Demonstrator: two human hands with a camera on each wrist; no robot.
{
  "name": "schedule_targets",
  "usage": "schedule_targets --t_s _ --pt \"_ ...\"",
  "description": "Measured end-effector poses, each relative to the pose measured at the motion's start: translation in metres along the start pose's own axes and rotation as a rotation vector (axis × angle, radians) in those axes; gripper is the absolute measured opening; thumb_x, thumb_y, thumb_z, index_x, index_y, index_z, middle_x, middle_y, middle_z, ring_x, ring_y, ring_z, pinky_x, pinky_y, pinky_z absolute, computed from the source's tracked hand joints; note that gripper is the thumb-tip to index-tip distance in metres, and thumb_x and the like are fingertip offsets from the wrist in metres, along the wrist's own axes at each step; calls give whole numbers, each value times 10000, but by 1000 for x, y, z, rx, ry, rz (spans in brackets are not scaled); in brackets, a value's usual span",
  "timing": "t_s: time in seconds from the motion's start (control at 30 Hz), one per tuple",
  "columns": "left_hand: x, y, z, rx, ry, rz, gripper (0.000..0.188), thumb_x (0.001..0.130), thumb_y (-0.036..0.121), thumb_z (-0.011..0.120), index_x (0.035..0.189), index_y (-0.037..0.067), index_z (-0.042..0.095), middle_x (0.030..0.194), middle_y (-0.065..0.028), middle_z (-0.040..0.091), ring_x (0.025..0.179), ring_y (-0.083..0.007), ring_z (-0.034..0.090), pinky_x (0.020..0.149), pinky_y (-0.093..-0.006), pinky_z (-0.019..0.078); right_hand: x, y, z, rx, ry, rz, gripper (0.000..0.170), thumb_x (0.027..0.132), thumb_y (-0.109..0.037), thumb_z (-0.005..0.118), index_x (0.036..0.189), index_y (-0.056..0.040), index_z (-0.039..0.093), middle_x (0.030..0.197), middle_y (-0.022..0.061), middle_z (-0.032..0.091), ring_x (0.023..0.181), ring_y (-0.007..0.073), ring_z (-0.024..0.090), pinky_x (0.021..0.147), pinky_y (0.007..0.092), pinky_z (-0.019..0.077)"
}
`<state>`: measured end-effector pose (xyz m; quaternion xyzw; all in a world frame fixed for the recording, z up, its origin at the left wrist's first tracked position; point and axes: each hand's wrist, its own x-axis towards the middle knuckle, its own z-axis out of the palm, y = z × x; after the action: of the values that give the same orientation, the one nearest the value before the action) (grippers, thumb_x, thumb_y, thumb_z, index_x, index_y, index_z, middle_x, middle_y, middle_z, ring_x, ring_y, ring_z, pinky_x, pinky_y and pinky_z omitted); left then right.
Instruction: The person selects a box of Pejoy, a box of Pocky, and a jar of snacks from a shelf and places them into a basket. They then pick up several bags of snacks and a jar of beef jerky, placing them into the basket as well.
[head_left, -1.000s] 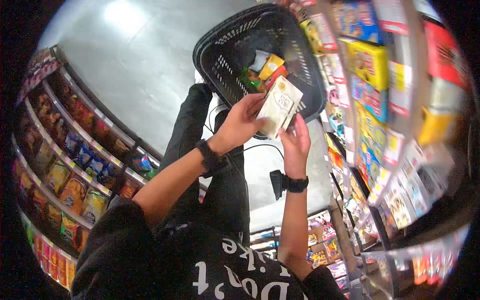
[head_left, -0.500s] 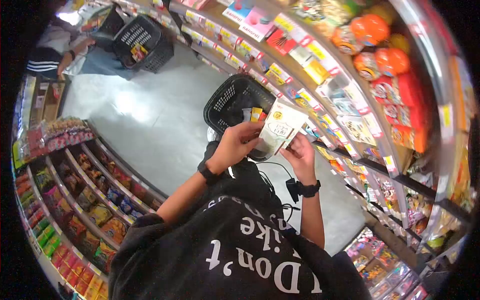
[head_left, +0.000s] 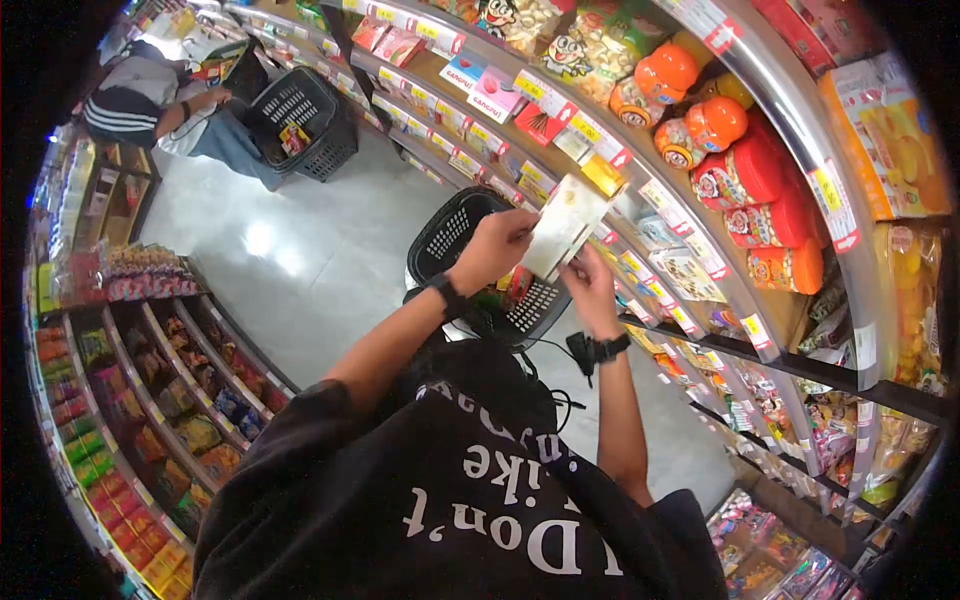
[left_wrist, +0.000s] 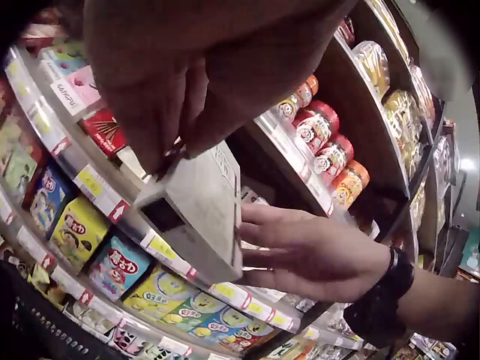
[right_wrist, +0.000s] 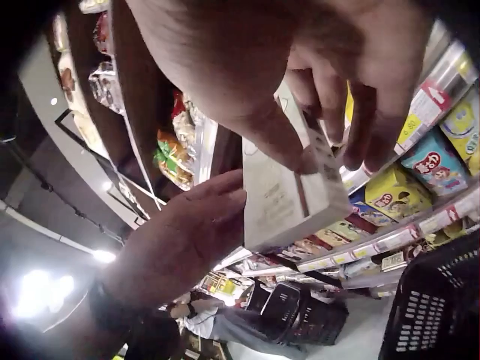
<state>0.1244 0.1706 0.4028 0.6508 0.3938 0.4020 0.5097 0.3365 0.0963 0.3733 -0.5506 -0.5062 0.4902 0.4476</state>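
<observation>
The left hand point(head_left: 492, 250) grips the upper left side of a white box point(head_left: 565, 225), its fingers curled at the edge, while the right hand point(head_left: 592, 290) pinches the lower right corner between thumb and fingers. Against half a second ago, the box is tilted differently and the lettering on its broad face has washed out, though both hands keep their hold; they appear to be turning it over, and it remains in hand rather than in the basket. Beyond and below it in the head view is a black basket point(head_left: 440, 235) with small packages point(head_left: 518, 283) inside. The view has swung to take in more of the right-hand shelving, where orange-lidded jars point(head_left: 665, 75) stand behind a curved edge of price labels point(head_left: 830, 195). A glossy grey floor point(head_left: 300, 260) stretches past, with snack packets point(head_left: 200, 430) racked on the left. Farthest off, a person with a striped sleeve point(head_left: 118, 115) is beside another black basket point(head_left: 335, 155).
</observation>
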Motion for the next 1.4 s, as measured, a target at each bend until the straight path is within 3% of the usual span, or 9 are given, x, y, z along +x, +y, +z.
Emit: schedule_targets --t_s 0.2,0.33,0.53,0.67,0.8,0.9,1.03,1.27,1.4 --pt "132 -51 -2 150 77 150 322 814 -40 575 1124 -35 661 944 -237 678 821 -386 658 746 -403 534 130 21 -10 -233 350 -123 502 905 -98 701 1358 34 530 1167 127 624 931 178 645 816 307 533" --pt "190 -78 -11 279 -104 91 310 779 -30 584 1079 -33 663 1006 -256 667 972 -429 612 839 -452 509 181 22 -10 -196 429 226 293 905 -110 694 1178 -16 646 1021 52 706 927 153 651 833 322 508" --pt "197 -107 -5 226 -166 135 311 769 -8 596 1074 -33 654 1130 -247 637 1147 -448 516 975 -498 455 186 34 10 -597 584 3 176 906 -136 641 983 11 696 896 63 733 890 198 660 854 360 475" --pt "185 -110 -14 372 -216 151 343 793 29 617 1122 -69 615 1100 -291 629 1117 -470 552 967 -497 469 176 13 23 -246 518 141 200 860 -139 649 948 40 663 763 134 652 741 274 586 821 381 456" --pt "179 -90 -11 323 -232 64 431 806 63 641 1206 -87 577 1245 -319 588 1191 -474 541 997 -469 476 173 59 11 -578 486 -103 489 850 -108 663 1307 13 538 1230 212 575 1149 362 525 1019 418 406" --pt "157 -104 -5 388 -43 325 486 817 89 666 1262 -80 566 1311 -281 582 1249 -446 518 1046 -457 444 157 70 0 -495 463 -95 520 818 -90 658 1306 16 513 1217 260 559 1181 432 507 1011 486 430" --pt "80 -111 -17 23 168 20 404 846 49 654 1235 -38 593 1222 -230 624 1175 -372 600 961 -386 512 92 47 17 -86 543 -136 335 923 9 641 1250 2 568 1225 94 583 1071 170 592 909 296 504" --pt "-45 -252 11 -119 327 -583 250 924 7 589 1166 -52 608 1101 -135 704 1037 -202 671 926 -330 532 13 220 26 -39 256 278 188 959 -32 642 1147 -24 640 1106 47 670 959 126 647 828 237 522" --pt "-68 -395 82 -11 298 -696 228 816 96 637 1004 -29 667 938 -256 697 911 -370 701 797 -407 537 46 373 50 56 200 743 257 962 -166 611 1192 -53 639 1174 66 668 1104 179 619 904 326 495"
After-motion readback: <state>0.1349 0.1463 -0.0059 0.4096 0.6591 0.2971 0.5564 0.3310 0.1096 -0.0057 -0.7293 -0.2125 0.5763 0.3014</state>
